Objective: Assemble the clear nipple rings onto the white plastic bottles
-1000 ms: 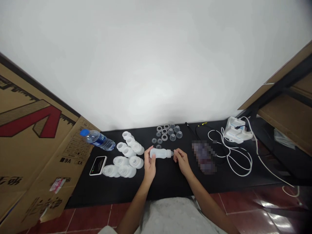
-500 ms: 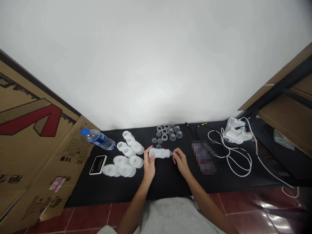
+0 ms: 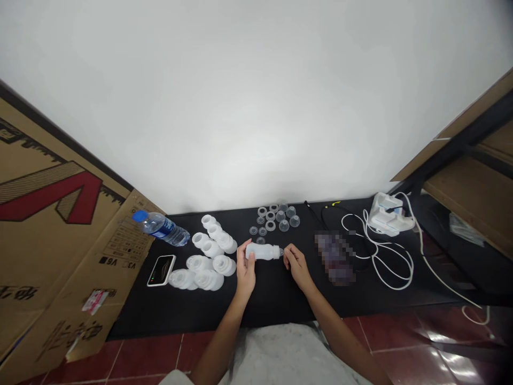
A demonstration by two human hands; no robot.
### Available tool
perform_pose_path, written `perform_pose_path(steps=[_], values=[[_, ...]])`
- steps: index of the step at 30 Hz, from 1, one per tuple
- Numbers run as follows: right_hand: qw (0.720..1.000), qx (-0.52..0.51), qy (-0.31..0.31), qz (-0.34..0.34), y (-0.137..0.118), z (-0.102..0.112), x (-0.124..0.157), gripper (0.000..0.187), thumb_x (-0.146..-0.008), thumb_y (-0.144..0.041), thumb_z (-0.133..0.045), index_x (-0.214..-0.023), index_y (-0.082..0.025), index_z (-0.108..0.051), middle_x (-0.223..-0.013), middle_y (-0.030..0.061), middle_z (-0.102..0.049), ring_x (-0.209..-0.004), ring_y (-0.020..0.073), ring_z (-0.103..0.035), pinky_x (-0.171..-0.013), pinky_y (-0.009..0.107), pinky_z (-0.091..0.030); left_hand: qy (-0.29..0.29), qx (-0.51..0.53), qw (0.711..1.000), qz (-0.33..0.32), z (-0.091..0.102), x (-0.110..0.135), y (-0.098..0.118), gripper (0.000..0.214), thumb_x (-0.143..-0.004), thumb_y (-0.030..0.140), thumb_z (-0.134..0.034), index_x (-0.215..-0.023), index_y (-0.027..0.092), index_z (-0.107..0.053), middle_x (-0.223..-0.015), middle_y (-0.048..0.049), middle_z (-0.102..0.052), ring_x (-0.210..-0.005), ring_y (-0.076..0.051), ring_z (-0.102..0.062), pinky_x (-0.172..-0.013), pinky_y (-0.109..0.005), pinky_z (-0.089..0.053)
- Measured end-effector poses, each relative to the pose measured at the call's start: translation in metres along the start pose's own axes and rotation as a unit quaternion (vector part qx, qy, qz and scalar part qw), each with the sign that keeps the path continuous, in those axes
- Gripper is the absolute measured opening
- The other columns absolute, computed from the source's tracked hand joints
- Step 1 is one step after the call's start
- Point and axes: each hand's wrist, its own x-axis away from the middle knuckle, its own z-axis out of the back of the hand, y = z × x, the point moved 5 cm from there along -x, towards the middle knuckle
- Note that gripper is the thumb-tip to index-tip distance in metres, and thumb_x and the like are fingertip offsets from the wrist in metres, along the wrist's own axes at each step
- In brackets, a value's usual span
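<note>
A translucent white baby bottle [image 3: 261, 252] lies sideways above the black table, its teat end pointing right. My left hand [image 3: 246, 266] is wrapped round the bottle's base, thumb on the near side. With fingers pinched, my right hand [image 3: 295, 263] grips the tip of the clear teat [image 3: 281, 252]. Just beyond the bottle are loose ring collars [image 3: 270, 226], small teats [image 3: 262, 231] and clear dome caps [image 3: 284, 225]. To the left stand several open bottles [image 3: 213, 248], and nearer me several bottles with teats fitted [image 3: 209, 279].
On the left are a water bottle [image 3: 162, 228], a white-framed device [image 3: 161, 270] and a large cardboard box [image 3: 60, 240]. A pixelated object [image 3: 334, 258], coiled white cable [image 3: 377, 259] and white power strip [image 3: 388, 215] lie to the right. A white wall [image 3: 256, 107] rises behind the table.
Almost nothing differs. The bottle and the pinching right hand have shifted very slightly; both hands keep their hold.
</note>
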Motion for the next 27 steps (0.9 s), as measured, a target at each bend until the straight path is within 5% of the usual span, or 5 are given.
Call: perform_pose_path(steps=[10, 18, 27], values=[[1.0, 0.006, 0.009, -0.002, -0.0018, -0.0036, -0.0004, 0.059, -0.106, -0.068, -0.059, -0.066, -0.026, -0.047, -0.056, -0.0058, -0.04, -0.05, 0.014, -0.039, -0.051, 0.03, -0.031, -0.002, 0.014, 1.0, 0.008, -0.0005, 0.0003, 0.0011, 0.057, -0.107, 0.068, -0.055, -0.144, 0.026, -0.061, -0.15, -0.0139, -0.061, -0.127, -0.028, -0.065, -0.093, -0.036, -0.059], [0.998, 0.058, -0.029, 0.005, 0.003, -0.003, 0.0014, 0.044, -0.106, -0.063, -0.062, -0.085, -0.025, -0.061, -0.062, -0.0061, -0.049, -0.054, 0.0143, -0.047, -0.056, 0.028, -0.034, -0.004, 0.016, 1.0, 0.01, -0.0002, 0.0005, 0.0026, 0.057, -0.107, 0.067, -0.055, -0.144, 0.025, -0.062, -0.146, -0.014, -0.063, -0.121, -0.028, -0.067, -0.09, -0.036, -0.06], [0.998, 0.052, -0.036, -0.006, 0.0026, -0.0016, 0.0016, 0.052, -0.109, -0.065, -0.054, -0.076, -0.025, -0.051, -0.061, -0.0065, -0.046, -0.055, 0.0141, -0.041, -0.057, 0.028, -0.032, -0.021, 0.001, 0.999, -0.029, -0.0014, -0.0006, 0.0053, 0.051, -0.107, 0.062, -0.058, -0.142, 0.024, -0.063, -0.145, -0.013, -0.064, -0.136, -0.029, -0.061, -0.123, -0.047, -0.044]])
